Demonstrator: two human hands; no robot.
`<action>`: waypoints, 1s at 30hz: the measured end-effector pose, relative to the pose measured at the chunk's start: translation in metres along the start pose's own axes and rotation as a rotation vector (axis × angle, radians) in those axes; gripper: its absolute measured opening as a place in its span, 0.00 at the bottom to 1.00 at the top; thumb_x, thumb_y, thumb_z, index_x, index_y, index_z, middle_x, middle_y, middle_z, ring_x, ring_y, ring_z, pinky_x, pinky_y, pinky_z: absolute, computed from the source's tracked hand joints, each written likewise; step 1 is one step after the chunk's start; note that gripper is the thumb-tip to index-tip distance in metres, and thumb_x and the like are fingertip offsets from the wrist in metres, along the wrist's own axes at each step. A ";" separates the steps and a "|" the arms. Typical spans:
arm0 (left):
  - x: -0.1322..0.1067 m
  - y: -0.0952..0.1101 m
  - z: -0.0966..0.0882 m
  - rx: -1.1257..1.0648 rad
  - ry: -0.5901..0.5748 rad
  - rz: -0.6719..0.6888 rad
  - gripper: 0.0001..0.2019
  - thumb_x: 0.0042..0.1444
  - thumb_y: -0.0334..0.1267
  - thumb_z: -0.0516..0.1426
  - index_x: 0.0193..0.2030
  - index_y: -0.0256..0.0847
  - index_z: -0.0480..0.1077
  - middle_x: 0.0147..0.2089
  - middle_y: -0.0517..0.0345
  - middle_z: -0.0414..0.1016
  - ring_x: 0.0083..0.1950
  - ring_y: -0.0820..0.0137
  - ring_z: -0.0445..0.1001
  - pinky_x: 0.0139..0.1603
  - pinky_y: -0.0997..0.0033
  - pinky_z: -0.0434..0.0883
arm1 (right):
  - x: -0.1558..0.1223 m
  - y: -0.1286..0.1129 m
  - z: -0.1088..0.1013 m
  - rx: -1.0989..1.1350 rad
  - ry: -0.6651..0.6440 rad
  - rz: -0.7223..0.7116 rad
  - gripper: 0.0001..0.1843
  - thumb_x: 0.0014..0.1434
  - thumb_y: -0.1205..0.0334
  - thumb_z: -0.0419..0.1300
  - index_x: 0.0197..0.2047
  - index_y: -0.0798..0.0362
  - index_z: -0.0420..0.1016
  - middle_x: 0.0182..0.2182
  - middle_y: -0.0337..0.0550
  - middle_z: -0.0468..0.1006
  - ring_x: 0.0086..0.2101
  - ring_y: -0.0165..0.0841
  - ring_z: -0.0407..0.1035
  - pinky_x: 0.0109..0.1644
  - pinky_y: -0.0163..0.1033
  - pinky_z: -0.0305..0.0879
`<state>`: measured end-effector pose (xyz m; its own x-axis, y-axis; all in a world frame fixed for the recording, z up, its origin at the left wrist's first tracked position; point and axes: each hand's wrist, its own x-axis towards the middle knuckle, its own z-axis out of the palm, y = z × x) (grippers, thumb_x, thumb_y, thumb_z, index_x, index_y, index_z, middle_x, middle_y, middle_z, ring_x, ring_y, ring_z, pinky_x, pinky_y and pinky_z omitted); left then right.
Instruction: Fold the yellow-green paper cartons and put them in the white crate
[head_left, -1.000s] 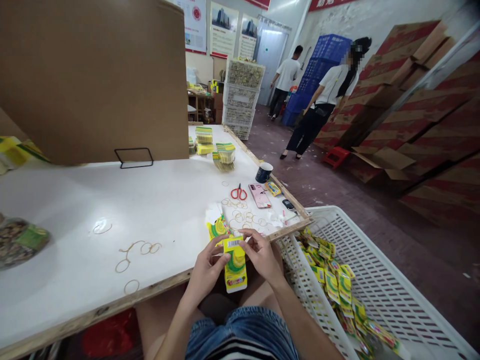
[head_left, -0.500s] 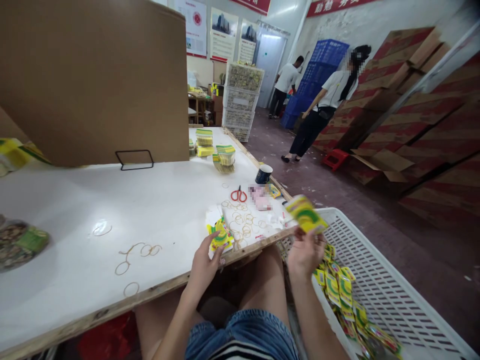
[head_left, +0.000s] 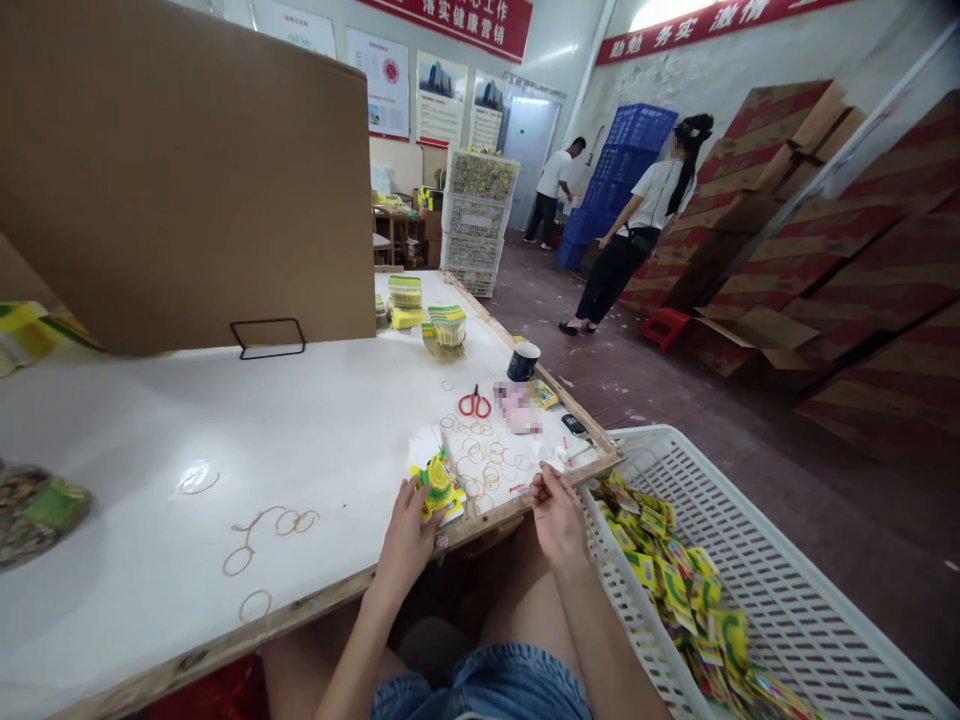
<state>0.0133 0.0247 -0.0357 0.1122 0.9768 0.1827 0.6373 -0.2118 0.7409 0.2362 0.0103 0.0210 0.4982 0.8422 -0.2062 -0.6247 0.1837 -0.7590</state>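
At the table's near edge, my left hand point(head_left: 409, 528) has its thumb and fingers closed on a yellow packet with green markings point(head_left: 439, 482). This packet lies on the white table, partly over a white card or paper point(head_left: 426, 441). My right hand point(head_left: 559, 515) is raised by the table edge, between the packet and the white crate. Its fingers are curled together, and no packet shows in them. Right of the hand, the white plastic crate point(head_left: 720, 478) holds many yellow packets point(head_left: 675, 580). Several loose rubber bands point(head_left: 491, 477) lie on the table just beyond my hands.
Red-handled scissors point(head_left: 475, 403), a dark mug point(head_left: 523, 362) and bundled packets point(head_left: 446, 327) stand further back. A large cardboard box point(head_left: 187, 180) blocks the far left. At left lies a filled clear bag point(head_left: 41, 510). Two people are beyond the table near stacked cartons point(head_left: 847, 270).
My right hand has moved left from over the crate, and the yellow packet it held is no longer in it. My left hand stays at its packet. The view has tilted up slightly.
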 end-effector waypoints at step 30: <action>-0.006 0.014 -0.007 -0.166 -0.063 -0.052 0.24 0.58 0.37 0.54 0.62 0.40 0.64 0.70 0.44 0.57 0.72 0.59 0.53 0.71 0.52 0.53 | -0.002 0.085 0.038 -0.981 -0.377 -0.227 0.08 0.54 0.56 0.58 0.34 0.52 0.71 0.28 0.42 0.76 0.30 0.36 0.69 0.39 0.41 0.66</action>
<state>0.0164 0.0161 -0.0224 0.1332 0.9856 0.1039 0.5094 -0.1580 0.8459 0.1590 0.0441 -0.0199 0.2195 0.9724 0.0788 0.2983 0.0100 -0.9544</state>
